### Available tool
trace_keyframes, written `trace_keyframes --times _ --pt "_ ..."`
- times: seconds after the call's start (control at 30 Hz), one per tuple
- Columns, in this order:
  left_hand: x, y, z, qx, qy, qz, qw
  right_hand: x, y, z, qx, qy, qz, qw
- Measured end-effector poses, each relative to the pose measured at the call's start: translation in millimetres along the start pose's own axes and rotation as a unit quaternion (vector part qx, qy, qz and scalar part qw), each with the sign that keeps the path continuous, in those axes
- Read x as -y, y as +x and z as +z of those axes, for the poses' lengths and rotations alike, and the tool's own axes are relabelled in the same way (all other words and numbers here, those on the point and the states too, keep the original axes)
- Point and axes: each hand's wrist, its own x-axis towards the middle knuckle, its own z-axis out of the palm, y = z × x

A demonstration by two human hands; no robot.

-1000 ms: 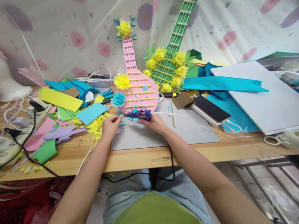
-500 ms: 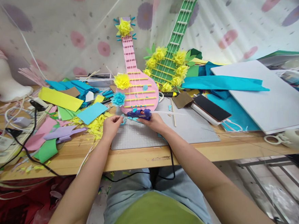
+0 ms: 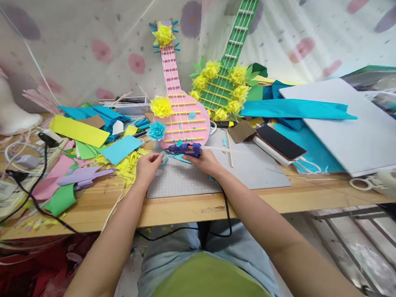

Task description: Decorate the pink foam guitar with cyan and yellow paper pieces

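Note:
My right hand (image 3: 206,160) is wrapped round a dark blue hot glue gun (image 3: 192,150), its nozzle towards the left and a clear glue stick (image 3: 218,149) sticking out of its back. In my left hand (image 3: 149,167), thumb and fingers pinch a small piece of light blue paper (image 3: 164,158) close to the nozzle. Whether the nozzle touches the paper I cannot tell. Just behind both hands stands a pink paper lute (image 3: 199,121) with white strings, a yellow paper flower (image 3: 161,106) and a blue paper flower (image 3: 156,131).
Beneath my hands lies a grey cutting mat (image 3: 254,176). A green lute (image 3: 221,90) with yellow flowers leans at the back. Coloured paper (image 3: 121,149) and shreds cover the left, beside a power strip (image 3: 14,193). A phone (image 3: 281,141) and white board (image 3: 352,128) lie right.
The glue gun has tilted slightly, its back end a little lower. My left hand keeps its pinch on the blue paper in nearly the same spot.

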Motion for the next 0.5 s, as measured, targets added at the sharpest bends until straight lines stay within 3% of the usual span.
trace_keyframes --times 0.5 --pt "-11.4 -3.1 -1.6 -0.007 -0.065 -0.029 0.997 -0.3 -1.0 -0.2 0.016 -0.065 0.003 0.998"
